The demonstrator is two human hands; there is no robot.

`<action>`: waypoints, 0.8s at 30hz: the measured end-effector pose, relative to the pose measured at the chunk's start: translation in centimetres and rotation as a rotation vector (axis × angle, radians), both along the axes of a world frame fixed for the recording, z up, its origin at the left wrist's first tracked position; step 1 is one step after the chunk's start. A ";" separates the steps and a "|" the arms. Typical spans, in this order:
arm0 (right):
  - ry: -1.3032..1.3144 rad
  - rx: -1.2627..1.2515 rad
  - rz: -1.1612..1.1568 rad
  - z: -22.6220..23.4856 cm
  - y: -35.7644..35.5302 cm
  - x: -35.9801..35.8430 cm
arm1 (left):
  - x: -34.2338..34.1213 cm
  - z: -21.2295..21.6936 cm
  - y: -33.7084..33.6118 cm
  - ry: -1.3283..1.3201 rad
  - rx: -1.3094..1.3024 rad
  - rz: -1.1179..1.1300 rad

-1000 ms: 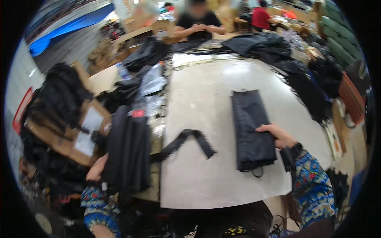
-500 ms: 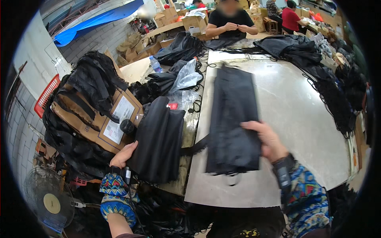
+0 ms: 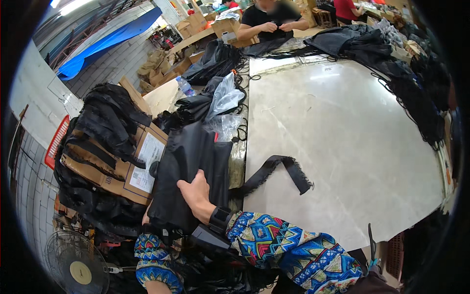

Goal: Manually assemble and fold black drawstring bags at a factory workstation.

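Note:
A folded bundle of black fabric (image 3: pixel 171 164) lies on a dark stack (image 3: pixel 223 161) at the left edge of the table. My right hand (image 3: pixel 196 196) reaches across to the left and grips the bundle from above, its thumb on the near face. My left hand (image 3: pixel 146 215) is at the bundle's lower left side; the fabric hides its fingers. A frayed black strip (image 3: pixel 281 161) runs from beside the stack onto the pale tabletop (image 3: pixel 352 147).
On the left, a cardboard box (image 3: pixel 117 183) is draped with black strips, and a fan (image 3: pixel 78 269) stands below it. Plastic bags (image 3: pixel 226 95) and a bottle (image 3: pixel 185 87) lie beyond the stack. More black fabric (image 3: pixel 352 41) lines the far edge, where a person (image 3: pixel 269 24) sits.
My right hand has carried the folded bundle from over the tabletop leftward onto the stack. That bundle no longer covers the strip. My left hand is now mostly hidden.

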State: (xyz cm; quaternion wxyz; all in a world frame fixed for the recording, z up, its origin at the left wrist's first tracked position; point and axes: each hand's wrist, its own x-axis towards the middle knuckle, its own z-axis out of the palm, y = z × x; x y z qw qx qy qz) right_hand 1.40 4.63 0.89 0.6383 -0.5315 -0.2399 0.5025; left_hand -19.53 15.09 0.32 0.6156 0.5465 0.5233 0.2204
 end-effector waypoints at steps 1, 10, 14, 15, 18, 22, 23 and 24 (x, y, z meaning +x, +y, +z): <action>0.001 -0.056 0.000 -0.5 0.1 0.0 | 0.0 0.1 -0.5 -0.022 -0.006 0.024; 0.003 -0.104 0.001 -0.4 -0.5 -0.6 | 2.1 7.2 -3.2 0.357 0.238 -0.039; 0.044 -0.090 0.014 0.2 -0.8 -0.3 | 5.4 8.7 -5.8 0.559 0.589 -0.498; 0.073 -0.080 0.021 0.1 -0.9 0.0 | 6.1 7.9 -5.9 0.702 0.624 -0.549; 0.103 0.020 -0.016 -0.6 -1.7 0.2 | 6.6 6.1 -5.3 0.754 0.634 -0.606; -0.158 0.047 -0.266 -2.1 -4.5 -0.7 | 4.8 5.3 -5.0 0.463 0.370 -0.212; -0.197 0.037 -0.280 -3.4 -4.6 -0.9 | 4.0 5.3 -4.2 0.429 0.329 -0.192; -0.201 -0.014 -0.261 -4.5 -4.7 0.1 | 4.3 5.0 -3.5 0.378 0.283 -0.195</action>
